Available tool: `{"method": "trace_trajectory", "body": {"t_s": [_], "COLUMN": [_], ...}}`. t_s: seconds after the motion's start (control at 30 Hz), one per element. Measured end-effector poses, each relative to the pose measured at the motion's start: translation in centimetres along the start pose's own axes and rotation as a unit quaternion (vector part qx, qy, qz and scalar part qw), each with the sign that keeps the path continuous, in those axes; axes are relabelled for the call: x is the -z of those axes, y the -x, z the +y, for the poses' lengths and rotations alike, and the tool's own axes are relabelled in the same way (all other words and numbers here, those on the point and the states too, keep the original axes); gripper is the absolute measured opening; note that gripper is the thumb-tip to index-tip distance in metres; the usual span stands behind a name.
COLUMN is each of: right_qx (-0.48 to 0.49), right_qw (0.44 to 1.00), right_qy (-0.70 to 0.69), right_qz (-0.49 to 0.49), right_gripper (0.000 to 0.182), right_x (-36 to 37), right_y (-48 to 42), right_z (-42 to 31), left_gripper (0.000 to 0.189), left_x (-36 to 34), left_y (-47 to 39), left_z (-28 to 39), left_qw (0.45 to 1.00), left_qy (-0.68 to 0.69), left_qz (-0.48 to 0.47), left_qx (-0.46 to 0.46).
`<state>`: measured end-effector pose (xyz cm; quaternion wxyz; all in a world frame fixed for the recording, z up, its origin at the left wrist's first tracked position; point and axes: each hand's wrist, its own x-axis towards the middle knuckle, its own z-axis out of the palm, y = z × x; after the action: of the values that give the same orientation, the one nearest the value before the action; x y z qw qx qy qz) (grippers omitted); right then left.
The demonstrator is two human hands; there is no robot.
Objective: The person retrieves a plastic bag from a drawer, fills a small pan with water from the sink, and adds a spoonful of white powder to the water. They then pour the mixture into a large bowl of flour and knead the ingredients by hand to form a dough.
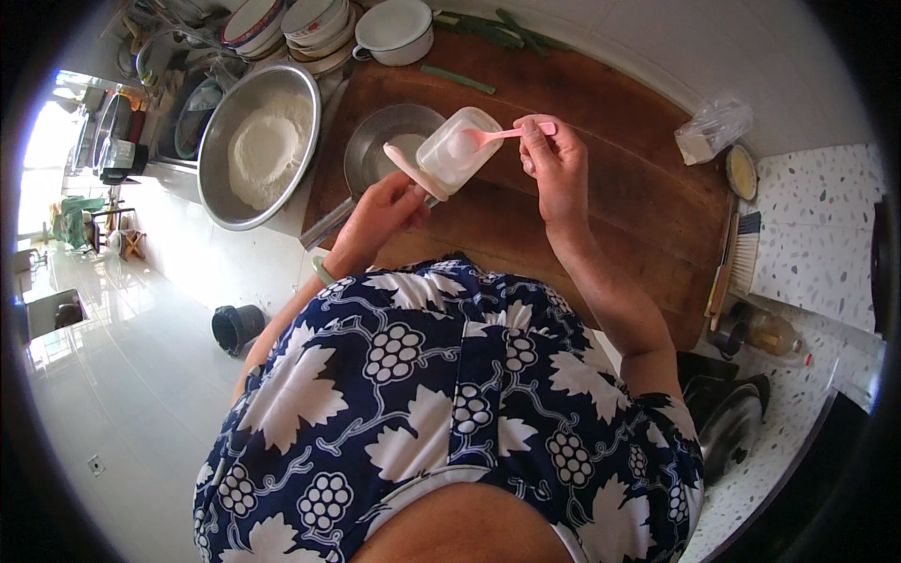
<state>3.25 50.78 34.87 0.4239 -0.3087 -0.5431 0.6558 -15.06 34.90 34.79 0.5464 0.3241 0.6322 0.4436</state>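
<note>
My left hand (386, 211) holds a small translucent plastic container (470, 165), tilted, with its pale pink lid (415, 172) flipped back. White powder lies inside. My right hand (552, 158) grips the handle of a pink plastic spoon (501, 134), whose bowl is in the container's mouth. Behind and partly under the container, a metal saucepan (366, 144) stands on the brown wooden board; its contents are hard to make out. At its left is a large stainless steel bowl (312, 134) with a mound of white flour (264, 144).
Stacked enamel bowls (317, 24) and a white enamel pot (394, 35) stand at the back. Green leafy stalks (493, 32) lie along the wooden board's (633, 190) rear. At right are a plastic bag (718, 130), a small bowl (741, 172), a brush (745, 253) and a bottle (771, 334).
</note>
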Motion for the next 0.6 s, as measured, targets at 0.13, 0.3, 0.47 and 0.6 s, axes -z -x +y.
{"method": "trace_trajectory", "body": {"t_s": [0.13, 0.3, 0.47, 0.6], "right_qx": [-0.078, -0.119, -0.131, -0.088], "right_qw": [0.990, 0.979, 0.976, 0.986], "right_qy": [-0.118, -0.166, -0.175, -0.140], "right_qz": [0.019, 0.022, 0.012, -0.001], "right_gripper": [0.014, 0.012, 0.011, 0.012], "right_x": [0.4, 0.2, -1.2, -2.7], "right_y": [-0.6, -1.0, -1.9, -3.1], "right_z": [0.6, 1.0, 0.2, -0.2], "left_gripper": [0.028, 0.027, 0.024, 0.024], "left_x": [0.1, 0.4, 1.9, 4.8], "left_y": [0.3, 0.4, 2.0, 4.4], "left_z": [0.2, -0.1, -0.5, -2.6], "left_qw": [1.000, 0.999, 0.997, 0.986], "left_qy": [-0.001, 0.018, 0.011, 0.062], "left_qz": [-0.001, 0.016, 0.068, 0.151], "left_qx": [0.006, 0.024, 0.021, 0.024]}}
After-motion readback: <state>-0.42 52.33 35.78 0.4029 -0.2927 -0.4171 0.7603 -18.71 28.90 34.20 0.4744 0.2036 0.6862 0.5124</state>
